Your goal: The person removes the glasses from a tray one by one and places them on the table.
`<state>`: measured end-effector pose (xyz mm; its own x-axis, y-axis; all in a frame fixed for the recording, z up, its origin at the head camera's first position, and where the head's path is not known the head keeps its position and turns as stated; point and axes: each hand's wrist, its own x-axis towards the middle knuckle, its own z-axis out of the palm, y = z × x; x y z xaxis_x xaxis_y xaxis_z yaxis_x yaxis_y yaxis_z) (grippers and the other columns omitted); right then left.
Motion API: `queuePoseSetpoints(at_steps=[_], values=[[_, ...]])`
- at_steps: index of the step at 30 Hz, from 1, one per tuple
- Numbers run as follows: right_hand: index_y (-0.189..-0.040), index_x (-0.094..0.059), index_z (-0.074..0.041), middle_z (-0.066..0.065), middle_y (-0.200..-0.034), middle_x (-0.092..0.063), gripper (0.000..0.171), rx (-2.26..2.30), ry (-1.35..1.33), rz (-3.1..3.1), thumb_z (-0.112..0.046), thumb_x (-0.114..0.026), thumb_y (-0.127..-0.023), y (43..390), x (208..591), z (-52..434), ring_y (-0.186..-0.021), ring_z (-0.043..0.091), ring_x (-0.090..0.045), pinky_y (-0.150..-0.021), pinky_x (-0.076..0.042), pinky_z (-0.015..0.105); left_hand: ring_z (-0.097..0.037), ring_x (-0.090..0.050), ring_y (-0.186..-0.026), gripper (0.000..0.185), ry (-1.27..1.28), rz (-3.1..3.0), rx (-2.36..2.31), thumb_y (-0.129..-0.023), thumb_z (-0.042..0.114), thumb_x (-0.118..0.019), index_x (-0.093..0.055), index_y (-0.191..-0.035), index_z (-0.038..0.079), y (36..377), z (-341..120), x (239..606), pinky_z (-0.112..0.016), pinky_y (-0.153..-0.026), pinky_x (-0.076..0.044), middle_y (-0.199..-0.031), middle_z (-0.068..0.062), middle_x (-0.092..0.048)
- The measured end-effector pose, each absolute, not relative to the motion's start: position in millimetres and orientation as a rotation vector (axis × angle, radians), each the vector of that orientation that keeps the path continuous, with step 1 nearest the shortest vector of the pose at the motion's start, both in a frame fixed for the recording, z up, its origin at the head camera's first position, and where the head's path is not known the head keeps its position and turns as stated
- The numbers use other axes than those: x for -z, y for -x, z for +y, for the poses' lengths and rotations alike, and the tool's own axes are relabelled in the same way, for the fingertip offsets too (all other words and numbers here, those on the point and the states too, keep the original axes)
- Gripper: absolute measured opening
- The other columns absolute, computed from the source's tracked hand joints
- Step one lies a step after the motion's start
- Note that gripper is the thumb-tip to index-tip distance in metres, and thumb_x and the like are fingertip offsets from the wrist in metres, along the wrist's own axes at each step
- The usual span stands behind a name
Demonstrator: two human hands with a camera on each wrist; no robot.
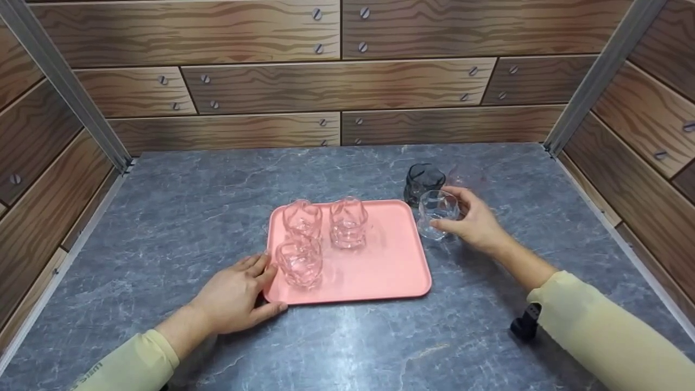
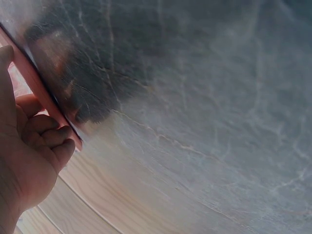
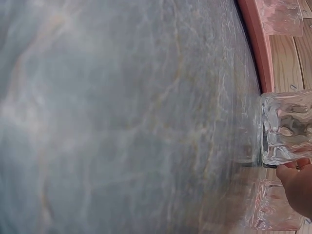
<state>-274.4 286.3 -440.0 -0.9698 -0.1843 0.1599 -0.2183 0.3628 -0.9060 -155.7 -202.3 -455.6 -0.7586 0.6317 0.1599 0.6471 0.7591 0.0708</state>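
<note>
While the grey marbled surface (image 1: pixel 163 217) carries everything, a pink tray (image 1: pixel 391 271) sits mid-surface holding three clear pinkish glasses (image 1: pixel 347 222). Left hand (image 1: pixel 233 296) grips the tray's near-left corner. Right hand (image 1: pixel 475 222) grasps a clear glass (image 1: pixel 434 213) standing just right of the tray, near a dark glass (image 1: pixel 422 182).
</note>
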Motion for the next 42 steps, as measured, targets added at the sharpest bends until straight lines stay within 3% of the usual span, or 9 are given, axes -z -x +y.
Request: queuePoseSetpoints(at_steps=[9, 16, 24, 27, 34, 42], values=[[-0.154, -0.043, 0.008, 0.026, -0.151, -0.053, 0.081, -1.751, -0.386, -2.550, 0.001, -0.085, -0.084, 275, 438, 288, -0.140, 0.035, -0.048, -0.124, -0.034, 0.045, -0.046, -0.057, -0.136, 0.081, 1.033, -2.820, 0.175, -0.102, 0.062, -0.059, -0.060, -0.145, -0.007, 155, -203, 456, -0.053, -0.115, -0.046, -0.146, -0.033, -0.056], [-0.154, -0.042, 0.009, 0.029, -0.151, -0.051, 0.083, -1.719, -0.410, -2.490, 0.003, -0.085, -0.084, 272, 421, 286, -0.144, 0.039, -0.047, -0.127, -0.028, 0.047, -0.046, -0.058, -0.135, 0.080, 1.041, -2.812, 0.171, -0.102, 0.061, -0.060, -0.060, -0.145, -0.008, 156, -204, 455, -0.053, -0.115, -0.046, -0.146, -0.033, -0.056], [-0.153, -0.048, 0.004, 0.021, -0.148, -0.056, 0.082, -1.596, -0.462, -2.415, 0.000, -0.089, -0.083, 265, 388, 264, -0.143, 0.031, -0.050, -0.126, -0.031, 0.034, -0.047, -0.058, -0.135, 0.080, 1.041, -2.814, 0.173, -0.102, 0.060, -0.061, -0.060, -0.144, -0.008, 156, -205, 455, -0.054, -0.115, -0.046, -0.146, -0.033, -0.056], [-0.152, -0.050, 0.002, 0.017, -0.148, -0.058, 0.081, -1.591, -0.491, -2.400, -0.001, -0.090, -0.083, 263, 382, 252, -0.142, 0.028, -0.051, -0.125, -0.032, 0.034, -0.047, -0.058, -0.135, 0.080, 1.043, -2.808, 0.169, -0.101, 0.060, -0.061, -0.061, -0.144, -0.007, 156, -205, 456, -0.053, -0.115, -0.046, -0.146, -0.033, -0.057], [-0.153, -0.049, 0.004, 0.023, -0.148, -0.057, 0.083, -1.646, -0.591, -2.409, -0.002, -0.091, -0.082, 264, 383, 219, -0.142, 0.028, -0.051, -0.125, -0.033, 0.035, -0.046, -0.058, -0.135, 0.080, 1.038, -2.822, 0.160, -0.102, 0.061, -0.060, -0.060, -0.145, -0.007, 156, -204, 455, -0.053, -0.115, -0.046, -0.147, -0.033, -0.056], [-0.156, -0.047, -0.002, 0.017, -0.148, -0.057, 0.086, -1.692, -0.650, -2.451, -0.007, -0.092, -0.083, 268, 386, 190, -0.143, 0.029, -0.050, -0.125, -0.033, 0.040, -0.047, -0.058, -0.135, 0.080, 1.036, -2.810, 0.167, -0.101, 0.060, -0.061, -0.061, -0.145, -0.007, 156, -203, 455, -0.053, -0.114, -0.047, -0.146, -0.033, -0.057]])
